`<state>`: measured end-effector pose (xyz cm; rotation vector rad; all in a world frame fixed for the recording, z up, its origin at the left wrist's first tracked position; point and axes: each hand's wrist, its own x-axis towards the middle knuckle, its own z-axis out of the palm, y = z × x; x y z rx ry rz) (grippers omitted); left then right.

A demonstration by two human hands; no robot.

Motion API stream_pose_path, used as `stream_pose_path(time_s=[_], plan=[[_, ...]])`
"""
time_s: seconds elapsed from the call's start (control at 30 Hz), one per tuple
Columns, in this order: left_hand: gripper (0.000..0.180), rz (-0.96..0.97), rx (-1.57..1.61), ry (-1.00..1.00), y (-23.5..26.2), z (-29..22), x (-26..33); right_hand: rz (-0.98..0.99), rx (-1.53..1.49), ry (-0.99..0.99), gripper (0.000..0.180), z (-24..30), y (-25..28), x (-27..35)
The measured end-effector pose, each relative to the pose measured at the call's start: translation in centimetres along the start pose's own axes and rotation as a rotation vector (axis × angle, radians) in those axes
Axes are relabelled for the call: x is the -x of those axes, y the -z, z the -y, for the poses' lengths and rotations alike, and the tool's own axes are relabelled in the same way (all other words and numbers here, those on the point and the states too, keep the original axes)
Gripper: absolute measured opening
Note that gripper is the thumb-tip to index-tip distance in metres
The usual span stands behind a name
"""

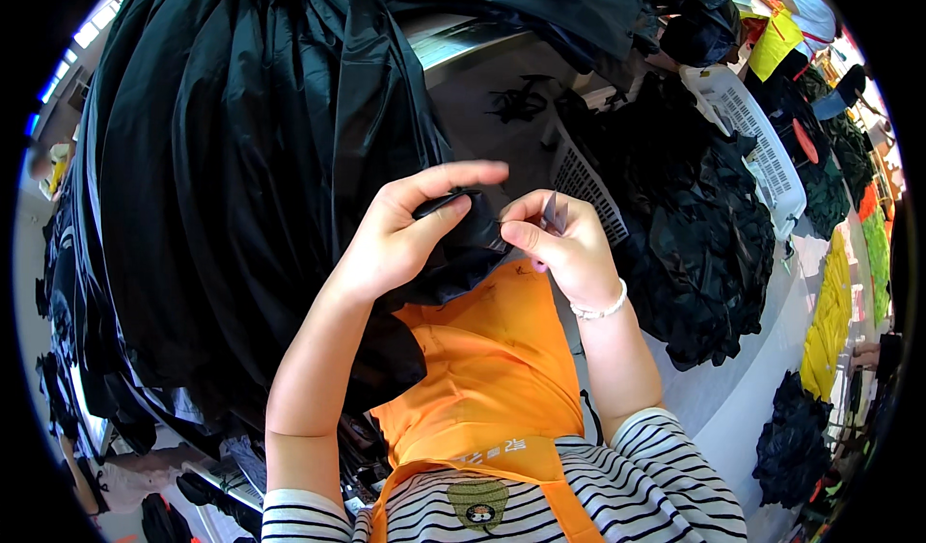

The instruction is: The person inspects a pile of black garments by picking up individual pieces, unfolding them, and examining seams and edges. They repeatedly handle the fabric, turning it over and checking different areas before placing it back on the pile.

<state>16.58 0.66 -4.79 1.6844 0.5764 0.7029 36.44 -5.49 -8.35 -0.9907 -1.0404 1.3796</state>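
Observation:
My left hand pinches a fold of black fabric between thumb and fingers, just above my orange apron. The fabric is part of a large black garment that drapes over the upper left of the view. My right hand is close beside the left one, fingertips nearly touching it. It grips a small dark metal tool between thumb and forefinger, tip pointing up next to the fabric. A pearl-like bracelet circles my right wrist.
A white slotted plastic basket heaped with black garments stands to the right. Yellow and more black fabric piles lie along the right edge. A grey table surface shows behind my hands. Another person in yellow is at top right.

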Motion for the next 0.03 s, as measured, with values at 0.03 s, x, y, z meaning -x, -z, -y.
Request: stream_pose_path(time_s=[0.03], plan=[[0.040, 0.078, -0.028, 0.027, 1.13, 0.81, 0.16, -0.035, 0.086, 0.108, 0.013, -0.72, -0.03, -0.09]])
